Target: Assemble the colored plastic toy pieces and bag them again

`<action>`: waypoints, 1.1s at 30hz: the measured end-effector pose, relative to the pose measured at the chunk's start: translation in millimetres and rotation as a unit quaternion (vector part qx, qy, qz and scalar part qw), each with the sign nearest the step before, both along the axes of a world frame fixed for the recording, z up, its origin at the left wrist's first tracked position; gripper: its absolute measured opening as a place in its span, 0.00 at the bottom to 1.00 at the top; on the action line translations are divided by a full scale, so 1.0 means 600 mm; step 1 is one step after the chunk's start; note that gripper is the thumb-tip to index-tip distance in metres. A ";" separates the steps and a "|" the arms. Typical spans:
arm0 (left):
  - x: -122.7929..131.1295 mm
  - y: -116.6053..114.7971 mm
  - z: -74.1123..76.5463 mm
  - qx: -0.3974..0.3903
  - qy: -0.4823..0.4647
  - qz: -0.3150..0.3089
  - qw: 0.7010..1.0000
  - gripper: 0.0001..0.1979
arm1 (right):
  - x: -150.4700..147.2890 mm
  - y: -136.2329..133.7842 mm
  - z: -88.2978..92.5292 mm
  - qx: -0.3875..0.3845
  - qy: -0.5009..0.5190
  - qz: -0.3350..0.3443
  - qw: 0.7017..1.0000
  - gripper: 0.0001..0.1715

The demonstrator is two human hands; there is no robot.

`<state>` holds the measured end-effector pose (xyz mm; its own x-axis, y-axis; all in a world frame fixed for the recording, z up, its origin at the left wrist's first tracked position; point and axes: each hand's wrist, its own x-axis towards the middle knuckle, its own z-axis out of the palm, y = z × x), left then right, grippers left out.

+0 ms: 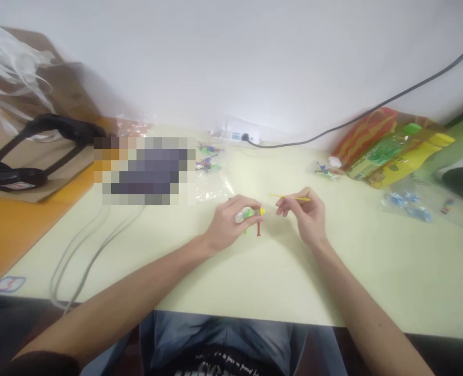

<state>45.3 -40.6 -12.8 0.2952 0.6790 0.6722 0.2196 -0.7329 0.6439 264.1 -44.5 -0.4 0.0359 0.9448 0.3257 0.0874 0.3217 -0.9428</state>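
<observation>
Head view, left hand (227,223) gripping small plastic toy (250,215) (multicoloured), right hand (307,216) pinching thin yellow stick (289,197)

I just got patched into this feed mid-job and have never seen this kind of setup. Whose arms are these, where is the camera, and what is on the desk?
There is no machine here: the single picture comes from a camera worn on a person's head, looking down at their own bare arms. The left hand pinches a small toy of green, yellow and red parts. The right hand holds a thin yellow stick in its fingers. They work over a pale desk. Farther back lie clear bags of small toys, a colourful package, a power strip and black headphones. One patch is blurred out.
</observation>
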 end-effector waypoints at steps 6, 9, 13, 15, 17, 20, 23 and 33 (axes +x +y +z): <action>0.002 -0.001 0.000 -0.008 -0.026 -0.003 1.000 0.09 | -0.060 -0.037 -0.002 0.077 -0.032 -0.062 0.995 0.08; 0.002 -0.001 0.000 -0.010 -0.044 -0.003 0.999 0.09 | -0.071 -0.046 -0.007 0.093 -0.058 -0.068 0.992 0.06; 0.001 -0.002 0.000 -0.021 -0.058 0.009 0.998 0.08 | -0.081 -0.053 -0.013 0.092 -0.066 -0.065 0.991 0.06; 0.000 -0.003 0.000 -0.027 -0.066 0.012 0.997 0.08 | -0.086 -0.056 -0.014 0.096 -0.059 -0.065 0.992 0.05; 0.000 -0.004 0.000 -0.030 -0.071 0.010 0.997 0.08 | -0.091 -0.058 -0.014 0.096 -0.050 -0.068 0.992 0.06; 0.000 -0.004 0.000 -0.032 -0.077 0.010 0.996 0.08 | -0.093 -0.059 -0.013 0.095 -0.057 -0.073 0.991 0.07; 0.000 -0.004 -0.001 -0.035 -0.080 0.018 0.996 0.07 | -0.089 -0.057 -0.013 0.097 -0.102 -0.073 0.987 0.08; 0.001 0.008 -0.004 -0.034 -0.073 0.050 0.996 0.08 | -0.078 -0.047 -0.022 0.149 -0.190 -0.064 0.968 0.13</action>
<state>46.1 -35.9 -15.3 0.1268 0.7462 0.6536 0.1902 -0.6650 0.7223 217.6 -72.9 -13.9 -0.0300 0.8023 0.5962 0.4667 0.5387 -0.7014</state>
